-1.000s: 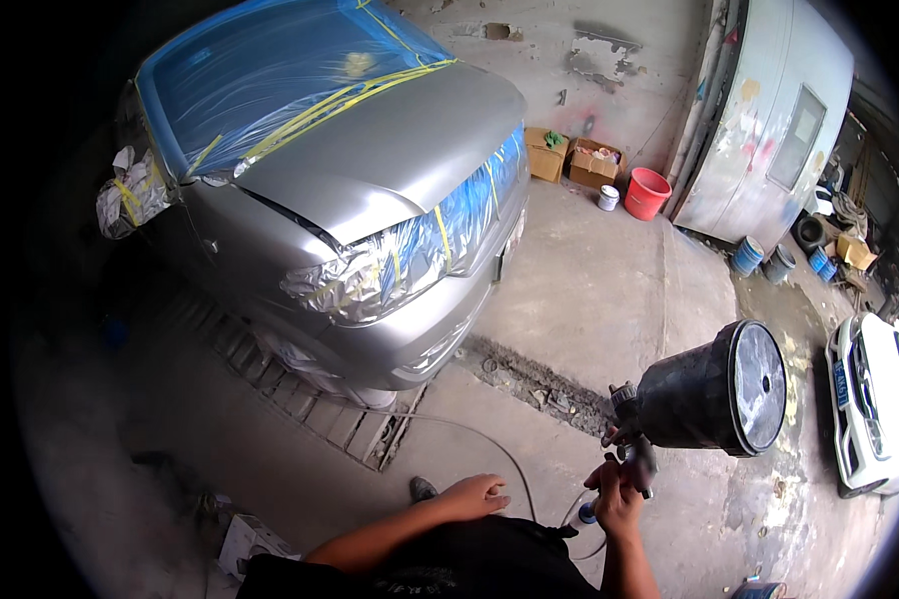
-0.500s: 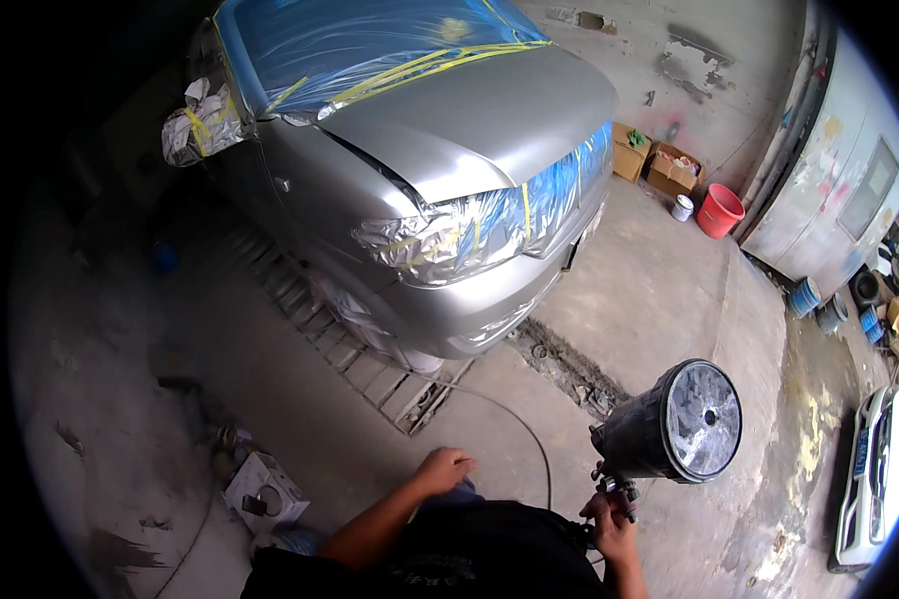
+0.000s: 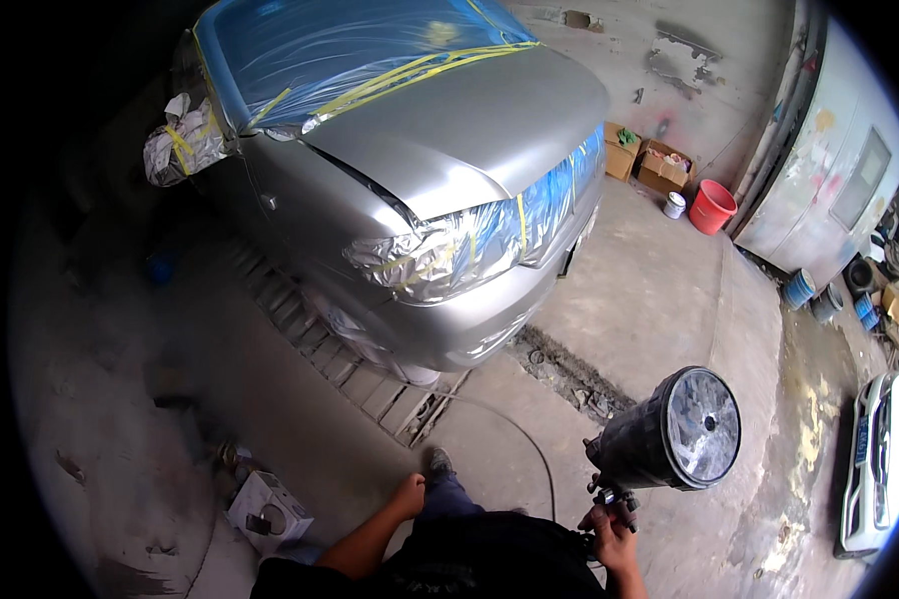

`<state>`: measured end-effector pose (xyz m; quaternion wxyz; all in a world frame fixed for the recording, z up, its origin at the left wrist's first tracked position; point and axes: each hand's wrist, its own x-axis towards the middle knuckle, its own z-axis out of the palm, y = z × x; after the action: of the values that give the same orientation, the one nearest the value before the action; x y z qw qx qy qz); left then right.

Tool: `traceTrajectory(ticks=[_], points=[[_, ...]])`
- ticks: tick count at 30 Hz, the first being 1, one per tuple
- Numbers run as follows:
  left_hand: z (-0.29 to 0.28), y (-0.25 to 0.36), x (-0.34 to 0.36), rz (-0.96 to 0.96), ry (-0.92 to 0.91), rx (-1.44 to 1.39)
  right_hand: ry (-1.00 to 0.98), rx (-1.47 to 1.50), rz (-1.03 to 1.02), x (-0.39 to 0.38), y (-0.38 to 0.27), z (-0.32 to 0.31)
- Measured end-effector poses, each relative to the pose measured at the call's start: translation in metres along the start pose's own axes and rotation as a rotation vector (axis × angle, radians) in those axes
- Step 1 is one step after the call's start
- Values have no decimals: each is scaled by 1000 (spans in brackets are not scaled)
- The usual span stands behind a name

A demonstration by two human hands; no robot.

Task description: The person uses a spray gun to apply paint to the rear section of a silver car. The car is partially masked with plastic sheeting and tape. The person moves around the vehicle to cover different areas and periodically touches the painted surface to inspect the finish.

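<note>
My right hand [image 3: 611,539] is wrapped round the handle of a paint spray gun [image 3: 614,499] at the lower right. A large dark round paint cup [image 3: 641,437] with a paint-smeared lid sits on top of the gun, tilted to the right. My left hand [image 3: 408,496] hangs at my left side, its fingers curled in and nothing visible in them. Ahead stands a silver car [image 3: 449,120], its windshield under blue masking film [image 3: 340,50] with yellow tape. Foil and film [image 3: 410,262] cover the headlight and grille; the mirror [image 3: 185,145] is wrapped too.
A hose [image 3: 529,434] curves across the floor near my feet. A slatted metal grate [image 3: 370,389] runs beside the car, and a rubble-filled channel [image 3: 569,369] lies ahead. A white box [image 3: 268,514] stands at left, a red bucket [image 3: 712,208] at the back, a white car [image 3: 881,464] at right.
My left hand has moved back and left, and its fingers are more curled. One foot has come into view ahead of me. The spray gun stays in my right hand, almost unmoved.
</note>
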<state>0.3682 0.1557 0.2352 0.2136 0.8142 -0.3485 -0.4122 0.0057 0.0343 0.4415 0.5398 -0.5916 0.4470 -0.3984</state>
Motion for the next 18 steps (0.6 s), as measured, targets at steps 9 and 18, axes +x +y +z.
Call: traceTrajectory(ticks=[9,18], points=[[1,-91,64,-156,-449,-572,-86,-36,-13,54,-21,56],[-148,4,91,-605,-1054,-548,-11,39,3,124,-73,134]])
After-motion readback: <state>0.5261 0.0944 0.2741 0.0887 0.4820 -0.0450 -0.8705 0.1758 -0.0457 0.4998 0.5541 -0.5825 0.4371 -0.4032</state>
